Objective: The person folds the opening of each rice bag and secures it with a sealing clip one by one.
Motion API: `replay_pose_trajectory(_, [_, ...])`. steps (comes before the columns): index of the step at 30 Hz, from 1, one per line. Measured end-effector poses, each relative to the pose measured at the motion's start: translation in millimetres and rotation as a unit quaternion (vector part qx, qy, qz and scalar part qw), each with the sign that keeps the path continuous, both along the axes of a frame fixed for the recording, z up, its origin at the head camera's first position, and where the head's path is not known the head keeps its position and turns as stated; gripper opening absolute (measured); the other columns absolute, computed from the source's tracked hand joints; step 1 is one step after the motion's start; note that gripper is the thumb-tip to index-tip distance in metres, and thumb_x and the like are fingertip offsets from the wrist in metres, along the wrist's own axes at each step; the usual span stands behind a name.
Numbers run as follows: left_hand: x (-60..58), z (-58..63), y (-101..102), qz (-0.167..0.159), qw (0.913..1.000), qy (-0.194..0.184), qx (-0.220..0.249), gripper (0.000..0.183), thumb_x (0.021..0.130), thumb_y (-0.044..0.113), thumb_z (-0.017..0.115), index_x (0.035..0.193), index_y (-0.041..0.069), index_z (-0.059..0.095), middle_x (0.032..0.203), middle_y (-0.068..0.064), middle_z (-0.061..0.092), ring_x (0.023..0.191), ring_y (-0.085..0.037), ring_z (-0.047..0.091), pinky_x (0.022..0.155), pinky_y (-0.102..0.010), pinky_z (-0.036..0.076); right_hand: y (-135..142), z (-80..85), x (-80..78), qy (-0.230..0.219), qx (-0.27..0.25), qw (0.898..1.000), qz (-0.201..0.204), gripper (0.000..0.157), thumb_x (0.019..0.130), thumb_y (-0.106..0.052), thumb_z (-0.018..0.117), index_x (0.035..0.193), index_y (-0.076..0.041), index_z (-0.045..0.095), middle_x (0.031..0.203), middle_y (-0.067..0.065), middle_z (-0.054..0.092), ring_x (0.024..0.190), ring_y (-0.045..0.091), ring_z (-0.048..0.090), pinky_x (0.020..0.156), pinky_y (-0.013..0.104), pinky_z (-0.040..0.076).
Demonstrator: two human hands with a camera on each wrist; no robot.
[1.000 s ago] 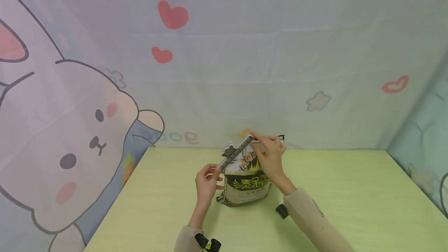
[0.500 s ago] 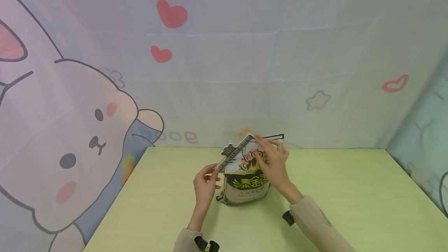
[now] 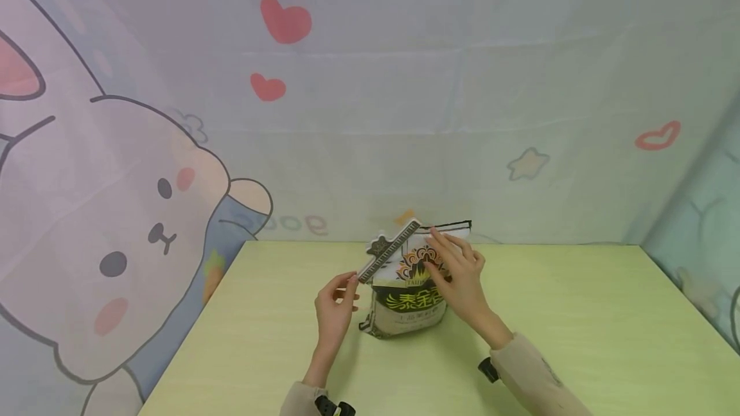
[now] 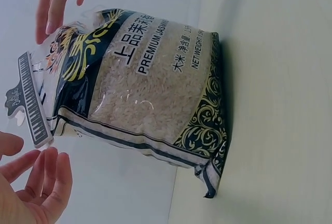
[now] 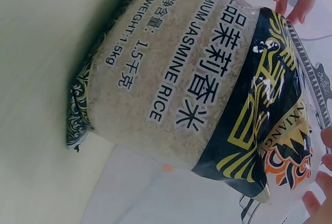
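Note:
A bag of jasmine rice (image 3: 410, 316) stands upright on the table, its printed front towards me. Across its top left corner sits a slanted bag clip (image 3: 390, 252) with a piano-key pattern, also visible as the long clip (image 4: 32, 99) in the left wrist view. My left hand (image 3: 335, 310) is at the clip's lower end, thumb and fingers apart; whether a fingertip still touches it I cannot tell. Loosely extended, the fingers of my right hand (image 3: 462, 281) lie at the bag's upper front, right of the clip. The right wrist view shows only part of this hand (image 5: 321, 187).
The pale yellow-green table (image 3: 578, 326) extends to both sides of the bag. Behind it hangs a cloth backdrop (image 3: 370, 114) printed with a rabbit, hearts and a star. A dark cable (image 3: 733, 320) shows at the right edge.
My right hand has left the clip's upper end and moved right and slightly down over the bag's front. My left hand has eased left, its fingers loosening from the clip's lower end.

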State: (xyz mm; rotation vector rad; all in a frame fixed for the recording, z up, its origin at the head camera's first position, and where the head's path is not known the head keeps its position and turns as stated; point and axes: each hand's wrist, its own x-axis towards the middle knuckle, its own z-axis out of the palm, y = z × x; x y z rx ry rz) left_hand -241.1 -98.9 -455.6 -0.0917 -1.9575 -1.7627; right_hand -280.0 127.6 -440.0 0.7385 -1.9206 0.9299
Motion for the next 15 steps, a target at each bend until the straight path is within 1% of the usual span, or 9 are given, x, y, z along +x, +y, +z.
replay_pose_trajectory(4, [3.5, -0.5, -1, -0.002, 0.9998, 0.004, -0.018, 0.016, 0.098, 0.000, 0.064, 0.105, -0.012, 0.071, 0.089, -0.024, 0.069, 0.063, -0.007, 0.061, 0.050, -0.018, 0.052, 3, -4.2, 7.5, -0.011, 0.004, 1.000, -0.001, 0.044, 0.086, -0.001, 0.071, 0.129, 0.002, 0.063, 0.140, 0.024, 0.057, 0.120, 0.041, 0.046, 0.089, 0.059, 0.024])
replay_pose_trajectory(8, [6.2, -1.3, -1, -0.001, 0.9992, 0.017, -0.036, 0.014, 0.097, -0.002, 0.063, 0.105, -0.011, 0.071, 0.087, -0.024, 0.068, 0.065, -0.007, 0.061, 0.051, -0.017, 0.052, 5, -7.6, 14.4, -0.020, 0.010, 1.000, -0.002, 0.046, 0.082, 0.004, 0.071, 0.127, 0.002, 0.064, 0.143, 0.021, 0.056, 0.123, 0.039, 0.046, 0.088, 0.059, 0.024])
replay_pose_trajectory(10, [8.9, -0.5, 0, 0.001, 0.9990, 0.022, -0.040, 0.014, 0.097, -0.002, 0.064, 0.106, -0.009, 0.072, 0.087, -0.023, 0.069, 0.066, -0.007, 0.061, 0.052, -0.016, 0.051, 6, -9.1, 17.7, -0.025, 0.015, 1.000, -0.002, 0.047, 0.081, 0.005, 0.072, 0.127, 0.002, 0.065, 0.142, 0.022, 0.056, 0.124, 0.039, 0.046, 0.088, 0.059, 0.025])
replay_pose_trajectory(15, [13.1, -2.1, -1, 0.018, 0.9964, 0.036, -0.075, 0.014, 0.096, -0.001, 0.065, 0.107, -0.006, 0.073, 0.086, -0.019, 0.070, 0.070, -0.009, 0.062, 0.055, -0.017, 0.050, 10, -13.4, 25.6, -0.040, 0.039, 0.998, 0.000, 0.050, 0.082, 0.002, 0.073, 0.131, 0.002, 0.063, 0.139, 0.026, 0.057, 0.125, 0.039, 0.045, 0.087, 0.060, 0.024])
